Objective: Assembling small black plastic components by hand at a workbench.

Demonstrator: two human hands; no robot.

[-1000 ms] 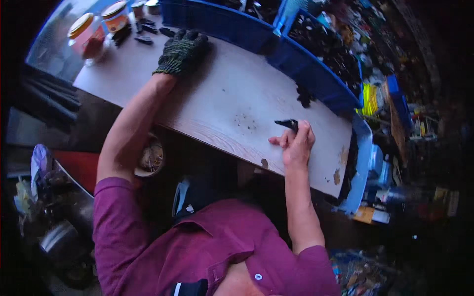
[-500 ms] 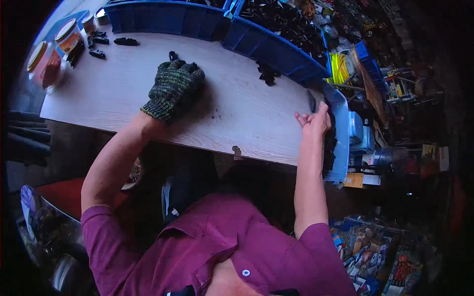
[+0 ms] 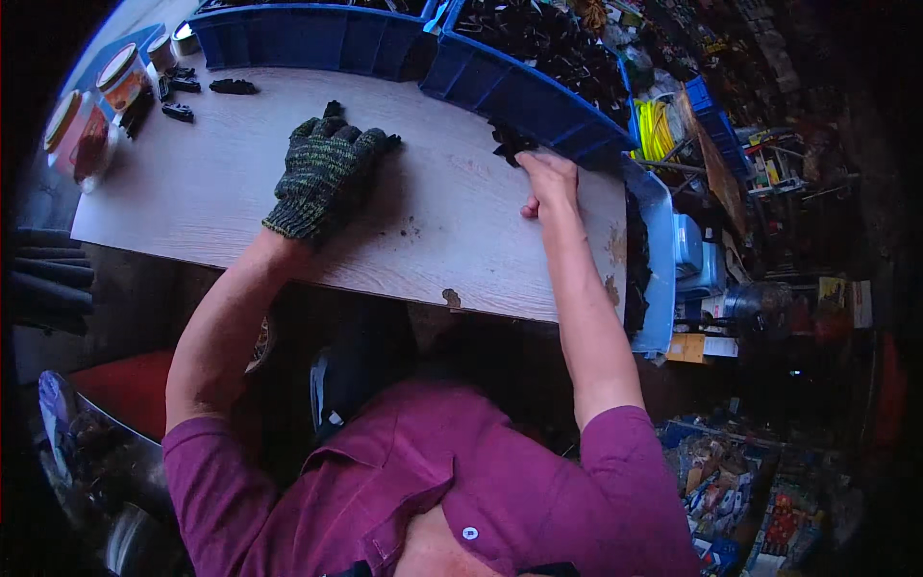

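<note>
From the head camera I look down on my left hand (image 3: 327, 173), which wears a dark green knitted glove and lies palm down on the pale wooden worktop (image 3: 221, 207), fingers together and flat, gripping nothing. Just past its fingertips lie a few small dark bits, touching the glove's tips as far as I can tell. My right hand (image 3: 550, 183) is bare and sits at the far right part of the worktop, right up against the near corner of the blue bin (image 3: 524, 96). Its fingers are curled inward with the thumb tucked below; whether they pinch anything I cannot tell. A small black part (image 3: 510, 142) lies on the worktop just beyond my right fingertips, touching the wall of that bin. The bin itself is heaped with dark parts (image 3: 548, 38) of the same sort. A second blue bin (image 3: 308, 38) stands to its left along the far edge of the worktop, the two nearly touching at their corners. At the far left corner lie several more loose black parts (image 3: 207, 87), well apart from my gloved hand, and beside them stand two jars with orange lids (image 3: 96, 101). Off the right end of the worktop a light blue tray (image 3: 659, 250) hangs lower, with dark parts along its inner side. My purple shirt (image 3: 433, 481) fills the lower middle of the view.
</note>
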